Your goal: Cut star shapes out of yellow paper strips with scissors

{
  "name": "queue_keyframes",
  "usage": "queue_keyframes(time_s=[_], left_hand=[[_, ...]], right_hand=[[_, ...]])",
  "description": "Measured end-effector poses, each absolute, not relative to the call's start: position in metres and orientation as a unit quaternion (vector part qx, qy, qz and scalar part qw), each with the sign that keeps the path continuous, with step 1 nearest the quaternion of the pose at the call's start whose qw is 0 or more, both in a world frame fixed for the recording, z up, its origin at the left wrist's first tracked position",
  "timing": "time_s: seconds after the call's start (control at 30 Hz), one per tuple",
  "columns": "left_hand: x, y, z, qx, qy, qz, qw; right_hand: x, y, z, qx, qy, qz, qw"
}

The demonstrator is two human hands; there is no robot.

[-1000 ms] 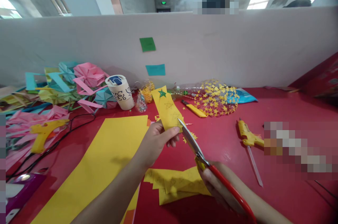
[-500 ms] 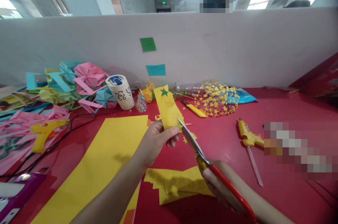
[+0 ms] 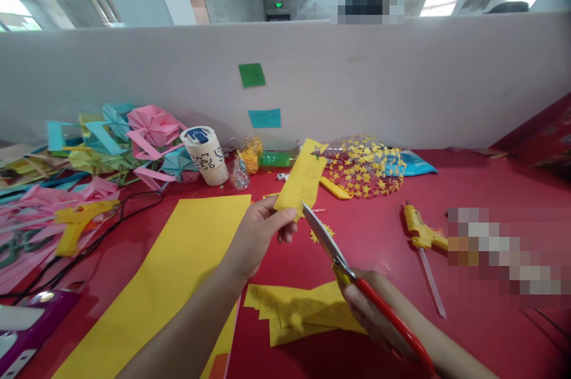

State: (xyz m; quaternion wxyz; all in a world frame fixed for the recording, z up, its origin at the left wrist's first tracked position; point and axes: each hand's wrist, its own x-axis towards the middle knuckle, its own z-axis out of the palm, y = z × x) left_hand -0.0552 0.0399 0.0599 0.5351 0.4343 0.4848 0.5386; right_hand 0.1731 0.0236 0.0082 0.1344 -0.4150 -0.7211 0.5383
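Observation:
Pinched between the thumb and fingers of my left hand is a strip of yellow paper, tilted to the right, with pencilled star outlines and a star-shaped hole near its top. My right hand is wrapped round red-handled scissors. The scissor tips touch or nearly touch the strip's lower right edge, and the blades look closed together. Below both hands lie several yellow paper strips marked with drawn stars. Small cut yellow stars lie on the table behind the scissors.
Large yellow sheets lie at left. Glue guns rest on both sides. Behind stand a white cup, a clear star-covered piece and a yellow cutter. Pink and blue folded paper is piled at left.
My left hand has turned the yellow strip, so its top has swung to the right. The scissors in my right hand have hardly moved.

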Motion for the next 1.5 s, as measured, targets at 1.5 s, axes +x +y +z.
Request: queue_keyframes(time_s=[1.5], left_hand=[[-0.058,0.042,0.061,0.507,0.473,0.521,0.498]], right_hand=[[0.176,0.026,0.011,-0.4,-0.723,0.549,0.127]])
